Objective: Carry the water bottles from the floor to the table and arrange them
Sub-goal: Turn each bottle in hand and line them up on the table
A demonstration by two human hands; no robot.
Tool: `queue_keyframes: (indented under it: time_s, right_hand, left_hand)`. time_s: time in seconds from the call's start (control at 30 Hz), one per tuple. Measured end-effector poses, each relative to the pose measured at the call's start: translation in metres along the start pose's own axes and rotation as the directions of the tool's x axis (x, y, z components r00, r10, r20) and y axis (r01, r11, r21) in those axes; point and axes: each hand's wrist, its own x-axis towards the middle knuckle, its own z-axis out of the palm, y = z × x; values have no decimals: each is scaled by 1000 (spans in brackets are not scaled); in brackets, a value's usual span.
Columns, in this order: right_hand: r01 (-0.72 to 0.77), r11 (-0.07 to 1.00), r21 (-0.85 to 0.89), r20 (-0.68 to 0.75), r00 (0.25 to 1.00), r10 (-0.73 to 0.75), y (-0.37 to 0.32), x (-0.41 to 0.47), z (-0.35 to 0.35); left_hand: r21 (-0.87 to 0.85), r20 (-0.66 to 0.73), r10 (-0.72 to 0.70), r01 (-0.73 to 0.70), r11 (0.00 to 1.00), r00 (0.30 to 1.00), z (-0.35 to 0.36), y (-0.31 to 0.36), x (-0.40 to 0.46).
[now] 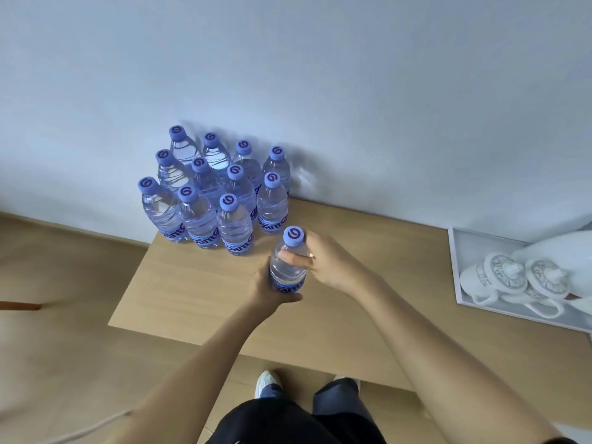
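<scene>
Both of a person's bare forearms reach forward over a light wooden table (198, 302). Left hand (267, 288) wraps the lower body of an upright water bottle (288, 264); right hand (326, 261) grips its shoulder, thumb across the front. Its base seems to be on or just above the tabletop. Behind it, eleven capped bottles (221, 193) stand clustered against the wall. A white tray (456, 267) of lidded cups sits right.
</scene>
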Motion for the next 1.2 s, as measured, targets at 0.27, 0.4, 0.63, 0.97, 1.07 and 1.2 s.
queue_keyframes:
  time_s: [0.27,0.4,0.63,0.97,1.07,1.2]
  right_hand:
    - [-37,999,9,-36,999,38,15,6,30]
    - [-43,999,-17,-59,997,42,18,9,39]
    - [-1,1000,19,-79,997,3,23,18,41]
    - [45,999,4,-128,991,-44,30,46,36]
    - [18,999,-32,-136,990,-23,32,55,35]
    - [0,999,-49,-152,988,-7,34,66,33]
  left_hand:
    - [158,-50,-17,25,987,999,-7,-27,3]
    - [199,-84,-24,40,979,996,-5,-35,8]
    - [206,-170,30,6,979,985,2,-38,18]
    - [295,-284,58,30,955,957,9,-30,40]
    - [294,-312,57,39,955,949,9,-26,46]
    - [281,-356,39,67,957,934,11,-19,53]
